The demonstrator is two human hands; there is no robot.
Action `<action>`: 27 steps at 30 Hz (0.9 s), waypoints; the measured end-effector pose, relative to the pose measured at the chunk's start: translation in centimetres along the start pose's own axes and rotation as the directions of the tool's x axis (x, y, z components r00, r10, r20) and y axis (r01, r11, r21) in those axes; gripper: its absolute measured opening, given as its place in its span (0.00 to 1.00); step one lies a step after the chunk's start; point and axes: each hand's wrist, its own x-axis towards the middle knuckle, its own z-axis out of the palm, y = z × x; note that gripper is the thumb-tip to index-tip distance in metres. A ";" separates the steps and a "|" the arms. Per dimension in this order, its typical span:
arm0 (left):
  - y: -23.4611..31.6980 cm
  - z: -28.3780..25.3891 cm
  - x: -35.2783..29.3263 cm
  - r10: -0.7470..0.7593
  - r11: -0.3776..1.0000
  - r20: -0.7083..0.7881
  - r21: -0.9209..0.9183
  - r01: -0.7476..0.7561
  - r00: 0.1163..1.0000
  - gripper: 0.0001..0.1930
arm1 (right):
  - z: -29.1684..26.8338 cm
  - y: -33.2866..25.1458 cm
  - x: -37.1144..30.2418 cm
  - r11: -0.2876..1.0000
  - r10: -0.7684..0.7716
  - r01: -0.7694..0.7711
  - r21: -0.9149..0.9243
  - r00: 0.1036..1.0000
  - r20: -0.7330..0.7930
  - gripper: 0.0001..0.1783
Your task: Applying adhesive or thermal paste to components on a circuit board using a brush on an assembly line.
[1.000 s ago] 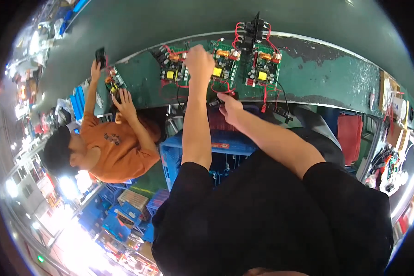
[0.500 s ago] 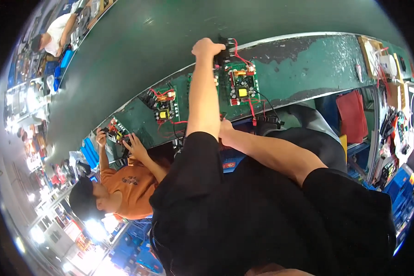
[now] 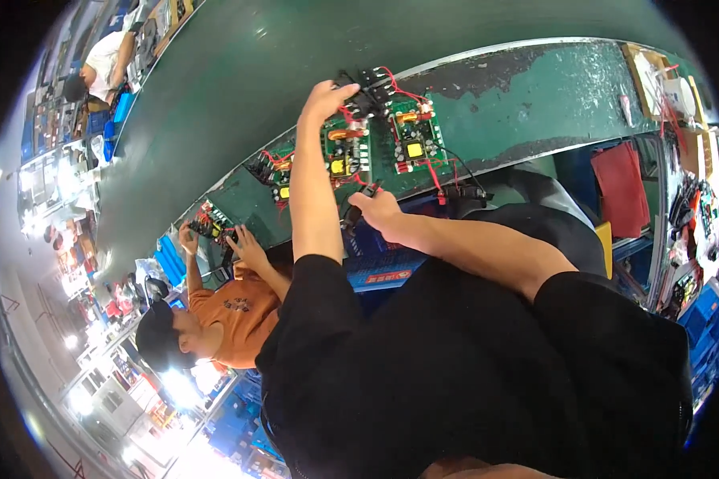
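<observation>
The scene is viewed from the wearer's head, through the left of two fisheye lenses worn side by side, aimed down and forward over the green bench [image 3: 571,92]. The picture is bounded by a dark rim, and the bench's far edge is bent into an arc from nine o'clock to two. Nearest the lens, the black shirt [image 3: 471,367] is seen from above, spread from four to seven. Farther off, the left hand [image 3: 323,102] is framed toward twelve.
</observation>
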 end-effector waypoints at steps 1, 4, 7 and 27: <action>0.8 -0.7 -0.7 -0.043 0.998 -0.024 -0.053 0.042 0.999 0.17 | -0.1 0.0 -0.1 0.999 -0.030 0.029 0.023 0.999 0.020 0.24; 1.0 -4.0 -2.9 0.000 0.971 -0.165 -0.235 -0.040 0.986 0.17 | -0.5 -1.1 -1.4 0.992 -0.122 0.124 -0.031 0.991 0.059 0.27; 5.1 -5.3 -6.3 0.088 0.994 -0.396 -0.028 -0.108 0.914 0.18 | -2.6 -2.2 -1.8 0.929 -0.301 0.311 -0.200 0.950 0.078 0.26; 22.9 17.4 -15.1 -0.200 0.747 -0.474 -0.640 -0.180 0.857 0.15 | -47.0 -9.9 -7.9 0.863 -0.477 0.450 -0.229 0.876 -0.077 0.28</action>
